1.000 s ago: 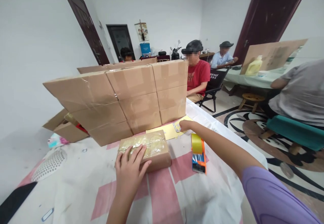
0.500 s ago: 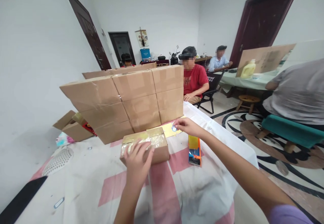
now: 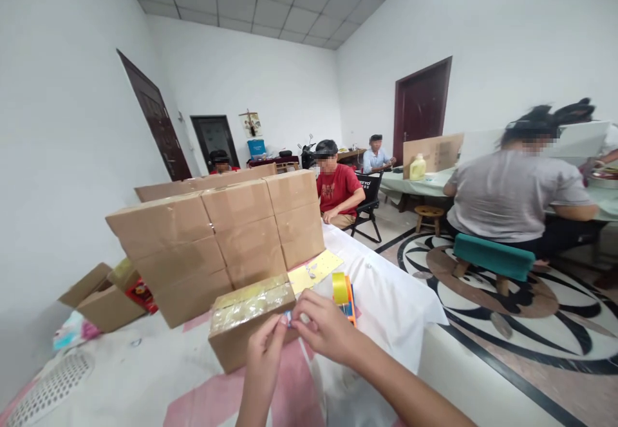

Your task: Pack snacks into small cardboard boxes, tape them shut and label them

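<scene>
My left hand (image 3: 268, 342) and my right hand (image 3: 318, 324) meet just in front of a small cardboard box (image 3: 241, 333). Between their pinched fingertips is a tiny blue-and-white sticker label (image 3: 288, 317), mostly covered by the fingers. Shiny clear tape runs over the top of the box. Beyond my right hand stands an orange-and-blue tape dispenser (image 3: 354, 311) with a yellow roll of tape (image 3: 340, 287), partly hidden by that hand. A yellow sheet (image 3: 313, 272) lies behind the box.
A wall of stacked cardboard boxes (image 3: 246, 227) rises behind the small box. On the left sits an opened carton (image 3: 106, 298). White-and-pink cloth (image 3: 203, 401) covers the table. A person in a red shirt (image 3: 340, 189) sits past the stack; others sit at the right-hand table.
My right hand has come left and nearer with the sticker label. My left hand has left the box top and now pinches at the label too. The view has tilted up and turned right.
</scene>
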The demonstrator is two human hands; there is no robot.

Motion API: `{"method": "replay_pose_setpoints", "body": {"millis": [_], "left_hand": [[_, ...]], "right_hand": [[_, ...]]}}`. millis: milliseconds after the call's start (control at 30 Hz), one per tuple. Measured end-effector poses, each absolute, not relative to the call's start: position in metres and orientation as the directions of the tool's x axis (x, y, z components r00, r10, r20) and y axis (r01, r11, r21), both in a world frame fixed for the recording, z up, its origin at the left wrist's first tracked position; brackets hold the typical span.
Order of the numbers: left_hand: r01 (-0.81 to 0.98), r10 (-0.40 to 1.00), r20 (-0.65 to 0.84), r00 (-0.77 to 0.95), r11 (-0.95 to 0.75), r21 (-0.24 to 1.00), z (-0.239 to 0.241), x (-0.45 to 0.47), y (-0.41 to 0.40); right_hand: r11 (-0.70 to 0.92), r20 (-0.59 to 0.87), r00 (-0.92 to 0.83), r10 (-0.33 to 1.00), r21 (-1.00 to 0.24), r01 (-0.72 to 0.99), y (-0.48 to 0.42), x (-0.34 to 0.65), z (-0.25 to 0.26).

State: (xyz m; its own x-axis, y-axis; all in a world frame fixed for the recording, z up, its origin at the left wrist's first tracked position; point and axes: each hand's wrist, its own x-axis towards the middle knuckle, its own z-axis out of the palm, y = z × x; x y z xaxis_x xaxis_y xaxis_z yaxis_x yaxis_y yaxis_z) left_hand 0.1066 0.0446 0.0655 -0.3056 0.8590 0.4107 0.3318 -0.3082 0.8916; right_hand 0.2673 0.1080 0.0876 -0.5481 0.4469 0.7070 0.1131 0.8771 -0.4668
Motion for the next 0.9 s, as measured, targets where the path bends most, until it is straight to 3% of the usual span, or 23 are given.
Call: {"method": "replay_pose_setpoints", "body": {"millis": [233,333,500,767,900], "left_hand": [[0.199,0.906,0.308,-0.289,-0.257,0.946,0.047,0.110,0.038],[0.212,0.908,0.310,-0.280,-0.257,0.943,0.041,0.111,0.041],[0.290,0.887,0.372,-0.273,-0.293,0.911,0.038,0.112,0.043],[0.187,0.932,0.290,-0.218,-0.251,0.950,0.026,0.115,0.044],[0.217,0.933,0.301,-0.196,-0.258,0.942,0.024,0.115,0.045]], "right_hand": [[0.919,0.710,-0.600,0.369,-0.185,0.347,0.091,0.269,0.064],[0.906,0.739,-0.565,0.368,-0.147,0.397,0.090,0.267,0.055],[0.901,0.810,-0.457,0.368,-0.188,0.391,0.089,0.267,0.044],[0.904,0.818,-0.440,0.371,-0.210,0.373,0.091,0.271,0.032],[0.865,0.784,-0.375,0.495,-0.403,0.299,0.090,0.269,0.028]]}}
